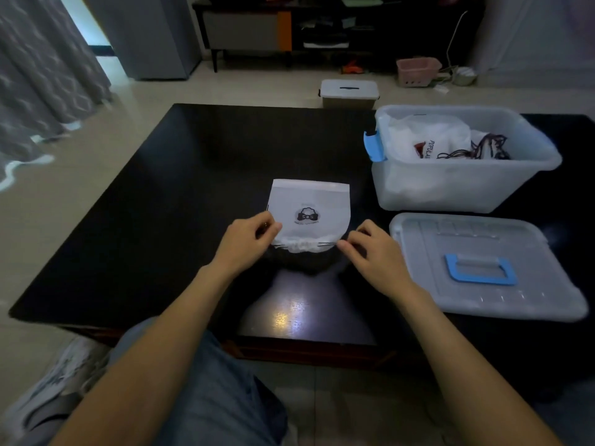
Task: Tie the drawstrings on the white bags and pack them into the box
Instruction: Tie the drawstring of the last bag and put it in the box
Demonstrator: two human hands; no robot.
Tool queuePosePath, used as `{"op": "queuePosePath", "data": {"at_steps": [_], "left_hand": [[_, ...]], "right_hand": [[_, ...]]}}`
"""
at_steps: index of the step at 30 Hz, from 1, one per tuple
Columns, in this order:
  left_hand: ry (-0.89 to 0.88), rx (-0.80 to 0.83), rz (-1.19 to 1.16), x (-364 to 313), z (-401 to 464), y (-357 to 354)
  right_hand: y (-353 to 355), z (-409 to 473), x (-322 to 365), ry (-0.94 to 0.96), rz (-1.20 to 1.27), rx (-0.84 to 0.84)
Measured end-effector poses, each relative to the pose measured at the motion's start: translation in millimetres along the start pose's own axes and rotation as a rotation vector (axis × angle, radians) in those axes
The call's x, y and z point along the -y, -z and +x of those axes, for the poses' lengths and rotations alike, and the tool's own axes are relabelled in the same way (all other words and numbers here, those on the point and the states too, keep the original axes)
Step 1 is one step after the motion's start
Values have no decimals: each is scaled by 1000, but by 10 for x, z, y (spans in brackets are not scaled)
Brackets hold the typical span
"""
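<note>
One white bag lies flat between the hands, its gathered mouth toward the person and its length running away. The left hand and right hand each pinch a drawstring end at the mouth's sides. Right of the right hand are one open box holding more bags and one lid.

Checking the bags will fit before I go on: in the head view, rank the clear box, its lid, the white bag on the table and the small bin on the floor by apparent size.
1-2. clear box and lid: alike, not ranked.
3. white bag.
4. small bin, though it sits farther away, so unsure.
</note>
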State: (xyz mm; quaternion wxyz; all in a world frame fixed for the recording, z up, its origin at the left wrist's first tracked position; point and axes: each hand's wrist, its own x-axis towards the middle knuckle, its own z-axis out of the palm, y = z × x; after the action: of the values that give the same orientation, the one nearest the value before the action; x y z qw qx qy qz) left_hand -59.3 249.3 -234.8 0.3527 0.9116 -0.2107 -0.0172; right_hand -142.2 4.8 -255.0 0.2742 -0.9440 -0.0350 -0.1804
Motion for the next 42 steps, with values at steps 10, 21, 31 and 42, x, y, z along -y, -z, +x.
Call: {"op": "queuePosePath", "data": {"at_steps": [10, 21, 31, 42], "left_hand": [[-213, 26, 412, 8, 65, -76], [96, -37, -45, -92, -24, -31], [-31, -11, 120, -264, -15, 184], [-190, 63, -103, -420, 36, 433]], "right_hand": [[145, -85, -53, -280, 413, -215], [289, -6, 65, -367, 480, 144], [113, 406, 603, -443, 688, 280], [-185, 622, 911, -331, 700, 383]]}}
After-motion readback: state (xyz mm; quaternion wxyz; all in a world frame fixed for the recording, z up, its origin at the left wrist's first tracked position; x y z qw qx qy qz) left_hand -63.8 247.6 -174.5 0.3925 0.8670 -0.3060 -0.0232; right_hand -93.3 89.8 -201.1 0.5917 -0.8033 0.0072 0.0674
